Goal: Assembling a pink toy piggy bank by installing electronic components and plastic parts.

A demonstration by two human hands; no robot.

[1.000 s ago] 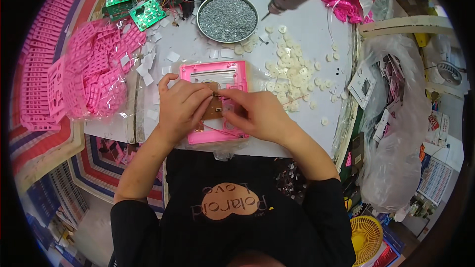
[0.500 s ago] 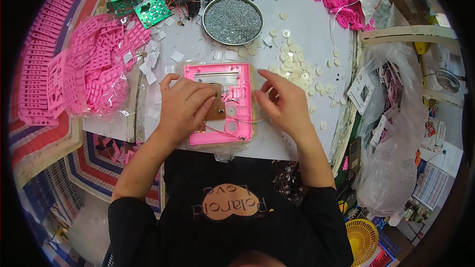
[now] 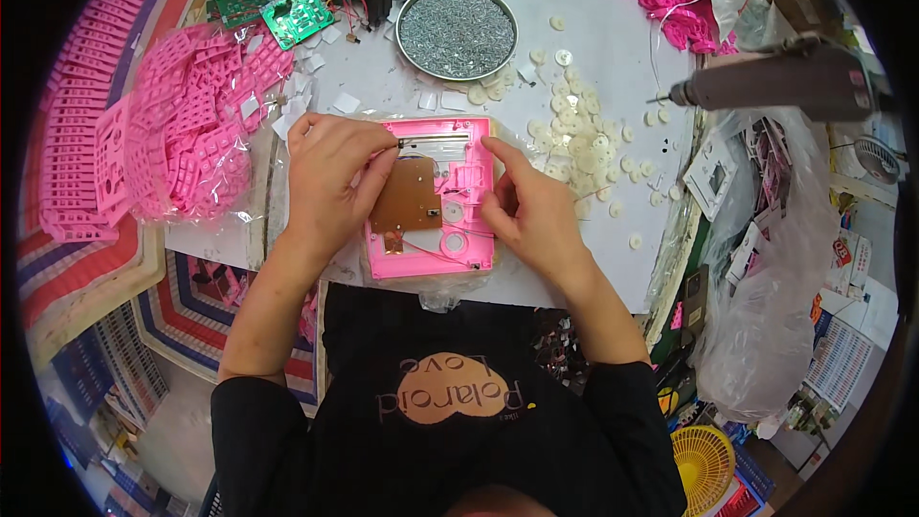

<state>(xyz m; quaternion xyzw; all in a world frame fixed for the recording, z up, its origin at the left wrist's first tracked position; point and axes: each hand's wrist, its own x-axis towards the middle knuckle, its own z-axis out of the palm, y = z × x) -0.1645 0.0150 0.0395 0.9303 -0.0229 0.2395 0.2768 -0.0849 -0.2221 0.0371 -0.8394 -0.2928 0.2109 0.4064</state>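
Observation:
A pink plastic casing (image 3: pixel 431 257) lies on a wrapped pad before me. Over its left half sits a brown circuit board (image 3: pixel 407 196), and thin wires run across the casing's lower part. My left hand (image 3: pixel 335 168) is at the upper left edge, its thumb and fingertips pinched together above the board; whatever is between them is too small to name. My right hand (image 3: pixel 536 211) grips the casing's right wall, index finger near the upper corner and thumb lower down.
A round tin of small screws (image 3: pixel 458 31) stands behind the casing. White plastic gears (image 3: pixel 584 134) are scattered to the right, near a hanging electric screwdriver (image 3: pixel 775 86). Left are bagged pink parts (image 3: pixel 206 124) and green circuit boards (image 3: pixel 297 17); a clear plastic bag (image 3: pixel 766 325) hangs right.
My left hand has moved up off the brown board, uncovering it. My right hand has come onto the casing's right side. The electric screwdriver has swung from the far edge to the right.

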